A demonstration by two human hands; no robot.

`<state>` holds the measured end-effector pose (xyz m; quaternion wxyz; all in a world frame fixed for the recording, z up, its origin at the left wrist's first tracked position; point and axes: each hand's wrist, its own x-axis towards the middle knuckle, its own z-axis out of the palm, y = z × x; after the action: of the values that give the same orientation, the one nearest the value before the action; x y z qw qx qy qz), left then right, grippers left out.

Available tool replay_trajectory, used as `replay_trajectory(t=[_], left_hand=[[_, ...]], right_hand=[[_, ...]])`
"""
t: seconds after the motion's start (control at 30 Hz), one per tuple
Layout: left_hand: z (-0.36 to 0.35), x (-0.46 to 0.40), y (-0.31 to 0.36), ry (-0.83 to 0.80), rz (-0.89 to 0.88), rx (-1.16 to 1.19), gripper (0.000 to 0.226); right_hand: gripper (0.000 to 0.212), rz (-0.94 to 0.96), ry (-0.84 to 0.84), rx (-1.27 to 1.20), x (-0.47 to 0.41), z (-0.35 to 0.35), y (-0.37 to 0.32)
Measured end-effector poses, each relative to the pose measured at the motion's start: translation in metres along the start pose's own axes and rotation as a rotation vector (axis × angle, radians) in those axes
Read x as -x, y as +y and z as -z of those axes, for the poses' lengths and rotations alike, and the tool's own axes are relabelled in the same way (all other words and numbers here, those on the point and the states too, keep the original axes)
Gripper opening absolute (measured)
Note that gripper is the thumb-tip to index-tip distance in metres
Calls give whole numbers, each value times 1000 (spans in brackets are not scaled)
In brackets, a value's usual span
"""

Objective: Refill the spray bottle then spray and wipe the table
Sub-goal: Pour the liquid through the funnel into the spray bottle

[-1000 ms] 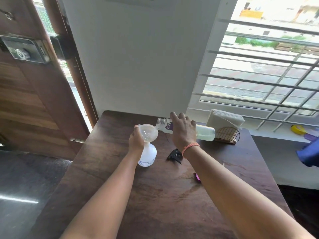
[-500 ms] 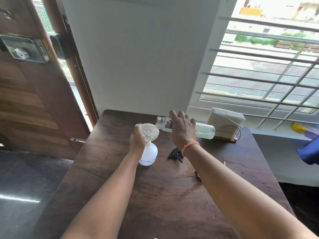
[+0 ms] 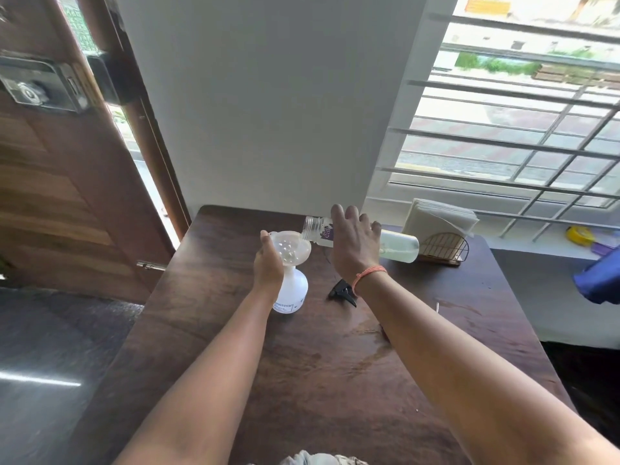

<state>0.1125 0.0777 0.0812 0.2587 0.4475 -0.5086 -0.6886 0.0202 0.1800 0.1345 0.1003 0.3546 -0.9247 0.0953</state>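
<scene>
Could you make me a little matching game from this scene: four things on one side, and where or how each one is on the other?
Things:
1. funnel
2. refill bottle
3. spray trigger head
4. napkins

States:
A. lying loose on the table
B. tipped sideways in the right hand
C. standing in a wire holder
D. sitting in the spray bottle's neck

Pairs: 1-D, 2-B, 3-A, 4-C

The right hand (image 3: 352, 245) covers the middle of the refill bottle (image 3: 399, 247), hiding most of its purple label. The spray bottle (image 3: 292, 290) carries print too small to read, and the left hand (image 3: 268, 266) hides its neck. At three o'clock a blue object (image 3: 600, 283) is cut off by the frame edge.
</scene>
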Motion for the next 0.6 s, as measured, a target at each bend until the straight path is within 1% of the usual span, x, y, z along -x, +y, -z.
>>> replay_trajectory(t=[0.2,0.37,0.47,0.6], left_hand=[[1,-2,1,-49,35,-15,62],[4,-3,5,-103,88,-28,44],[7,-3,6,-134,101,-47,42],[8,-5,5,-156,82,-68,43]], right_hand=[[55,7,-6,24,0,-3,-1],[48,27,9,-5,1,-8,-2],[42,41,7,3,2,-12,-1],[48,41,3,-11,1,-11,1]])
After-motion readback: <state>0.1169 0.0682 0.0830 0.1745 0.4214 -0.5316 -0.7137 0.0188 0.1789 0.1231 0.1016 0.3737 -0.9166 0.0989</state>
